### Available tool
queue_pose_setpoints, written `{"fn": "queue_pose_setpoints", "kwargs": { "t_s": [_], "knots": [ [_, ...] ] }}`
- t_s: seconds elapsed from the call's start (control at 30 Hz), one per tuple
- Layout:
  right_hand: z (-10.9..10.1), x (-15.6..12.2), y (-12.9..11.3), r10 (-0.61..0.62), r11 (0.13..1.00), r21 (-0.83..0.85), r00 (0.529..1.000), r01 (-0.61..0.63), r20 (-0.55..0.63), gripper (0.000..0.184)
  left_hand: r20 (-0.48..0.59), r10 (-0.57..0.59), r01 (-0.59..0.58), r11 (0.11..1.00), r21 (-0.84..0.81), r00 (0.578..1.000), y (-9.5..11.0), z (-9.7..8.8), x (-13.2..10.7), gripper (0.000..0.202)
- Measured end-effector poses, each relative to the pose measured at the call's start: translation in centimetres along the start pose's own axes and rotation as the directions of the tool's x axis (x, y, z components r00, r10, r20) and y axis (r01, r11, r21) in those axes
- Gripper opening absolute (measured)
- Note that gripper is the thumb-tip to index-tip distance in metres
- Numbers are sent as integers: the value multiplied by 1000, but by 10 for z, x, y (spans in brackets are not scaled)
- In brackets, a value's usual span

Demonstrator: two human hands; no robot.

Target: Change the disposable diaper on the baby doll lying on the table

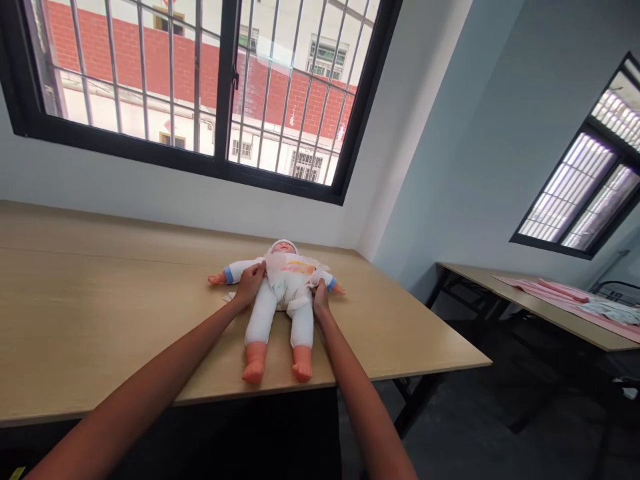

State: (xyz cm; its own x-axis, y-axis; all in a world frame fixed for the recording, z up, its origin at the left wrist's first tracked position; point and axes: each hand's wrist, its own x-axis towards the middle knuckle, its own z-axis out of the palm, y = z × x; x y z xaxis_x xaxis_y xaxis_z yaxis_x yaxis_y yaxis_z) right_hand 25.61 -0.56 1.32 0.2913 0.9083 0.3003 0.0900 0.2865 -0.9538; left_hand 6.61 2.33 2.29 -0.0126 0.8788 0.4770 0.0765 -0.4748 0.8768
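A baby doll (261, 319) lies on its back on the wooden table (125, 300), its feet toward me and its arms spread out. It has white cloth legs and a white cap, and a diaper (284, 293) is around its hips. Over its chest lies a thin pale top (295, 265) with an orange and yellow print. My left hand (250, 283) pinches the top's edge at one side of the chest. At the opposite side, my right hand (321, 299) has its fingers closed on the top's loose edge by the waist; its fingertips are partly hidden.
A barred window (220, 160) is in the wall behind the table. To the right stands a second table (480, 283) with a pink cloth (545, 291) and a pale, crumpled cloth (613, 309) on it. The near table's front right corner points toward the gap between them.
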Motion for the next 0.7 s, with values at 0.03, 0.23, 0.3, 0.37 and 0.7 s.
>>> {"fn": "queue_pose_setpoints", "kwargs": {
  "t_s": [0.03,0.23,0.3,0.37,0.7],
  "knots": [
    [0,1,2,22,999,43,1000,-21,-21,51,-31,0,0,1000,-13,1000,-2,1,-2,55],
    [-2,2,3,172,889,430,985,-158,8,78,-103,42,-45,999,-24,994,0,5,-12,54],
    [-2,3,2,123,891,438,992,-115,10,69,-105,62,-63,998,-4,992,3,6,-15,45],
    [-2,4,4,70,923,382,997,-55,-27,51,-105,62,-62,998,5,992,6,7,-17,40],
    [-5,8,15,32,951,310,994,3,-108,32,-125,-83,74,995,-71,989,-4,2,-4,40]
  ]
}}
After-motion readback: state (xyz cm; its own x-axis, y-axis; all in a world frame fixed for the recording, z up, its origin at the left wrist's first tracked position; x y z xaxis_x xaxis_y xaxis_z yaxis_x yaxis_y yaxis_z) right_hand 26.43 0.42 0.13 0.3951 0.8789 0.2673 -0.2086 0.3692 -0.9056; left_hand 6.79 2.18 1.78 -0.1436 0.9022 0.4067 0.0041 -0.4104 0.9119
